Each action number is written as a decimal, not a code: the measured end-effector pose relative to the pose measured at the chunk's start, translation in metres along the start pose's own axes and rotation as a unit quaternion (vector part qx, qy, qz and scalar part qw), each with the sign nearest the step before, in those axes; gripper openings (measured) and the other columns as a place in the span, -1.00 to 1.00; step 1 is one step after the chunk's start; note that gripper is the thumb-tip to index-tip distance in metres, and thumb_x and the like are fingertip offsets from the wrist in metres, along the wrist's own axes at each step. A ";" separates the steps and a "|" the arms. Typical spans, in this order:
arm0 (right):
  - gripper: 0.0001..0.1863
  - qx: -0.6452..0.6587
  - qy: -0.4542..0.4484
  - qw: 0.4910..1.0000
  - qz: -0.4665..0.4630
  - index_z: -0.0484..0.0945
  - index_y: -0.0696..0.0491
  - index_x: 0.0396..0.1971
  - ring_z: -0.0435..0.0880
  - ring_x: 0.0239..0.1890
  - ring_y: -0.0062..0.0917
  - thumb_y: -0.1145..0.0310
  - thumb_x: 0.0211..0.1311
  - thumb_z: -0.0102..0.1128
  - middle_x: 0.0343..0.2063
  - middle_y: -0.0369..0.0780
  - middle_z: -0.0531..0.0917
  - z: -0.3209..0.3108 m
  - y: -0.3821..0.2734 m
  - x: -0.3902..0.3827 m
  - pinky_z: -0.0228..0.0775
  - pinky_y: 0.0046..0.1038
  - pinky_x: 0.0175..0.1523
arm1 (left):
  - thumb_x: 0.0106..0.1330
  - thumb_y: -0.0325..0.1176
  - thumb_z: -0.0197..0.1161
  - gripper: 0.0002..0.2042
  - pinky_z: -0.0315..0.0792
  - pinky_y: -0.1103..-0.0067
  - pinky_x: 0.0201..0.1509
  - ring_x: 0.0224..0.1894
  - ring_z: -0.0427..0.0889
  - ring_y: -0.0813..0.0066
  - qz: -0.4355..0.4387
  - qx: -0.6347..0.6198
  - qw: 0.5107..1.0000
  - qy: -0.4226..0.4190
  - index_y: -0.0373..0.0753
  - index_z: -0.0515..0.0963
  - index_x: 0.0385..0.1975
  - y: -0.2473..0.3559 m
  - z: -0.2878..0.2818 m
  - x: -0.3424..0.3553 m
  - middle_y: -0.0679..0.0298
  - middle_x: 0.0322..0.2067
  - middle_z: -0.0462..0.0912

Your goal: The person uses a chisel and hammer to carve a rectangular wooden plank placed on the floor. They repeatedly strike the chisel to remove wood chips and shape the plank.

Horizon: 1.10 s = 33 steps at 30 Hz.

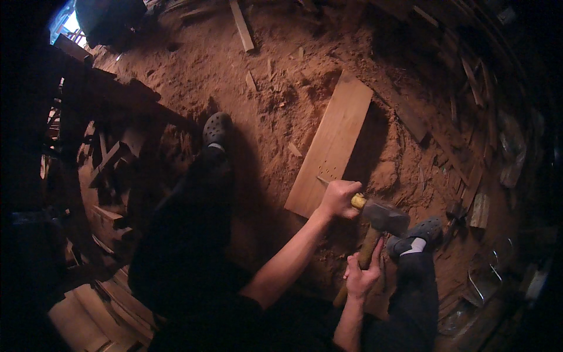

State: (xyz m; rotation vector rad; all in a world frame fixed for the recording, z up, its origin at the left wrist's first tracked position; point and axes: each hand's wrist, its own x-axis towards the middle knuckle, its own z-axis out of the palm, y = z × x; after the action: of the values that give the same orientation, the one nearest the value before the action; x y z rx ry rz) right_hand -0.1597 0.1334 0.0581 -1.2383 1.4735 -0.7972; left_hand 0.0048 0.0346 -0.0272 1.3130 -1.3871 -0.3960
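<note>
My left hand (339, 199) is closed around a chisel, its yellow handle end (358, 201) sticking out on the right. The narrow metal blade (322, 180) slants onto a pale wooden board (337, 135), near several small dark marks. In my right hand (361, 281) is the wooden handle of a hammer (387, 217), with one finger stretched along it. The dark hammer head is beside the chisel's handle end; whether they touch I cannot tell. The board lies at a slant on the ground, its near end by my left hand.
Brown sawdust-like ground (264, 117) surrounds the board. My shoes stand either side, left shoe (217, 129) and right shoe (423, 232). Wood scraps (111, 164) and planks (88, 317) pile up at left. A wooden strip (241, 26) lies at the far side; more offcuts and clear plastic (512, 149) at right.
</note>
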 end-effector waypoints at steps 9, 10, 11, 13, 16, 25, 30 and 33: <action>-0.26 0.053 0.036 0.998 0.020 0.09 0.10 0.20 0.36 -0.68 -0.71 0.60 -0.10 0.08 -0.55 -0.29 0.47 0.004 -0.024 -0.007 0.26 -0.65 -0.63 | -0.43 -0.20 0.19 -0.67 0.31 0.33 -0.56 -0.60 0.43 0.09 0.009 -0.004 1.000 -0.006 -0.23 0.33 -0.63 -0.003 0.004 -0.002 0.13 -0.71 0.35; -0.26 0.084 0.048 0.995 0.013 0.08 0.09 0.20 0.35 -0.70 -0.71 0.61 -0.09 0.08 -0.55 -0.29 0.47 0.005 -0.024 -0.008 0.25 -0.65 -0.64 | -0.43 -0.20 0.19 -0.67 0.31 0.33 -0.56 -0.59 0.44 0.09 0.007 0.005 1.000 -0.012 -0.23 0.33 -0.63 -0.005 0.005 -0.003 0.12 -0.71 0.36; -0.25 0.085 0.056 0.995 0.016 0.06 0.08 0.21 0.35 -0.71 -0.71 0.61 -0.09 0.07 -0.55 -0.29 0.47 0.004 -0.023 -0.007 0.24 -0.65 -0.65 | -0.43 -0.20 0.19 -0.66 0.31 0.33 -0.56 -0.59 0.43 0.09 0.011 0.001 1.000 -0.013 -0.23 0.33 -0.63 -0.004 0.007 -0.003 0.13 -0.71 0.36; -0.23 0.087 0.070 0.993 0.023 0.02 0.07 0.22 0.33 -0.73 -0.70 0.62 -0.07 0.06 -0.56 -0.28 0.46 0.006 -0.017 -0.002 0.22 -0.66 -0.66 | -0.44 -0.20 0.18 -0.66 0.31 0.32 -0.56 -0.59 0.43 0.08 0.017 -0.008 1.000 -0.014 -0.23 0.33 -0.63 -0.003 0.009 -0.003 0.13 -0.70 0.36; -0.24 -0.047 0.000 0.998 -0.034 -0.01 0.08 0.23 0.31 -0.74 -0.70 0.63 -0.05 0.04 -0.55 -0.27 0.46 -0.004 0.001 0.006 0.20 -0.65 -0.67 | -0.44 -0.15 0.20 -0.64 0.31 0.32 -0.56 -0.58 0.43 0.08 0.028 0.010 0.999 -0.040 -0.23 0.34 -0.62 -0.010 0.006 -0.007 0.13 -0.70 0.36; -0.24 -0.110 0.011 0.991 -0.070 0.02 0.06 0.22 0.31 -0.75 -0.68 0.65 -0.08 0.01 -0.54 -0.25 0.45 -0.009 0.014 0.001 0.22 -0.64 -0.70 | -0.48 -0.05 0.24 -0.55 0.31 0.32 -0.56 -0.59 0.43 0.10 0.034 0.020 0.999 -0.021 -0.22 0.34 -0.59 -0.015 0.011 -0.007 0.15 -0.70 0.36; -0.31 0.007 0.071 0.993 0.095 0.17 0.17 0.14 0.35 -0.22 -0.44 0.59 -0.13 0.08 -0.15 -0.07 0.39 -0.010 -0.012 -0.009 0.21 -0.51 -0.17 | -0.47 -0.05 0.21 -0.56 0.31 0.32 -0.56 -0.58 0.43 0.10 0.016 0.030 0.999 -0.031 -0.22 0.33 -0.60 -0.016 0.015 -0.010 0.15 -0.70 0.36; -0.33 -0.146 0.039 0.988 -0.031 0.22 0.22 0.10 0.42 0.00 -0.32 0.57 -0.16 0.12 0.00 -0.01 0.41 0.006 -0.031 -0.002 0.22 -0.42 0.10 | -0.47 0.01 0.22 -0.52 0.31 0.31 -0.54 -0.57 0.44 0.10 0.020 0.028 0.999 -0.042 -0.22 0.34 -0.58 -0.021 0.017 -0.016 0.15 -0.68 0.37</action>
State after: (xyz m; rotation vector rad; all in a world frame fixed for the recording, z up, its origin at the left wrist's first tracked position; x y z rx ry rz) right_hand -0.1447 0.1278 0.0854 -1.4905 1.6659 -0.6931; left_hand -0.0037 0.0344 -0.0574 1.3261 -1.5016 -0.3916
